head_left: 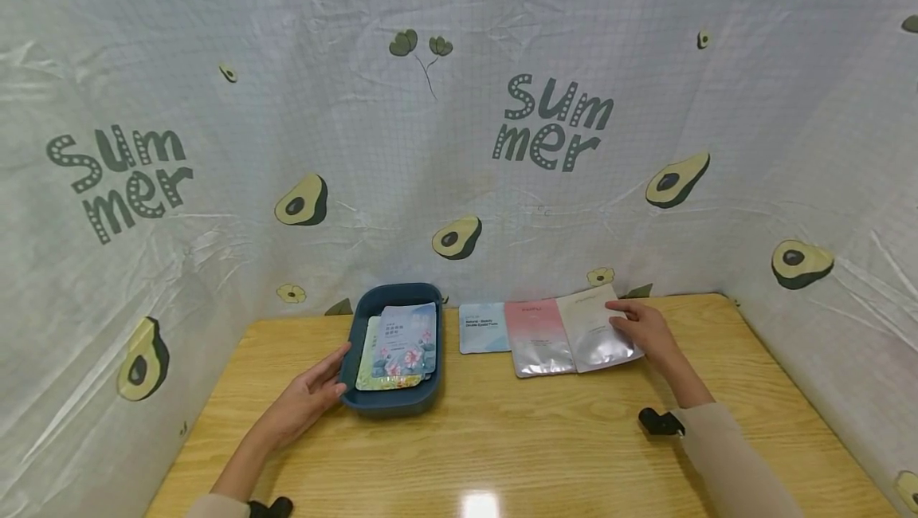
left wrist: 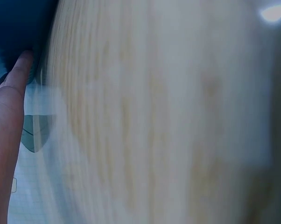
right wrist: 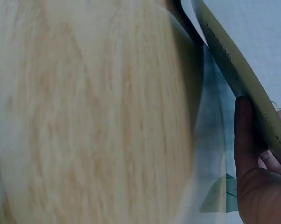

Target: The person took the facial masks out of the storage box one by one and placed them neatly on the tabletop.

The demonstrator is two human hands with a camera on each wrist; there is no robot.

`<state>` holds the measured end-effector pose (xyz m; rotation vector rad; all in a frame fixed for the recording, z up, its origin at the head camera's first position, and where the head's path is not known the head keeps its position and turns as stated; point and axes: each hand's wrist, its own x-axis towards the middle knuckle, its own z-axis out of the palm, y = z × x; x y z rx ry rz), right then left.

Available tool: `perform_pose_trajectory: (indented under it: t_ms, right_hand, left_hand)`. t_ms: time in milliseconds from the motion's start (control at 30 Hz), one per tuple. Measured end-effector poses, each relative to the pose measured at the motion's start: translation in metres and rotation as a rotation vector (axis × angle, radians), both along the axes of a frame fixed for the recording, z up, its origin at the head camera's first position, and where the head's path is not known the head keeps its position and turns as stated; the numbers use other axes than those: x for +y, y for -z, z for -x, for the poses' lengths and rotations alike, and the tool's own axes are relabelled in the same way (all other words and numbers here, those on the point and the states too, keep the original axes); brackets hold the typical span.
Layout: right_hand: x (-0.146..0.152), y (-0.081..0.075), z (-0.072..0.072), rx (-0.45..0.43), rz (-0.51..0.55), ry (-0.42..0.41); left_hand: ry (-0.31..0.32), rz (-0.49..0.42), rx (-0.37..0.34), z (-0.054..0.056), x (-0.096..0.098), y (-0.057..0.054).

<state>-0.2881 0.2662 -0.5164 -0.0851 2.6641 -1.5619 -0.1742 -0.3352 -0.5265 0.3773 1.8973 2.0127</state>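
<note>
My left hand (head_left: 307,402) lies against the left side of a dark blue plastic bin (head_left: 390,400), its fingers extended along the wall. Inside that bin, a blue floral mask packet (head_left: 409,335) overlaps a green-yellow one (head_left: 369,362). On the right, my right hand (head_left: 645,331) pinches the edge of a cream and silver mask packet (head_left: 594,327) between thumb and fingers. In the right wrist view, the same packet (right wrist: 243,74) is tilted, with its near edge raised off the table. Left of it lie a pink and silver mask packet (head_left: 541,339) and a smaller light blue packet (head_left: 483,328).
A wooden table (head_left: 488,438) carries everything. Behind it and along both sides hangs a pale sheet (head_left: 373,183) printed with avocados and lettering. Black straps with cameras (head_left: 660,422) sit at the wrists. Light reflects off the table's front.
</note>
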Motion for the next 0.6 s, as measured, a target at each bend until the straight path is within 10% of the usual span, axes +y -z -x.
perform_pose_trajectory:
  t_ms: [600]
  right_hand:
    - [-0.001, 0.014, 0.004, 0.113, -0.236, 0.035]
  left_hand:
    - [0.001, 0.013, -0.001, 0.0, 0.0, -0.001]
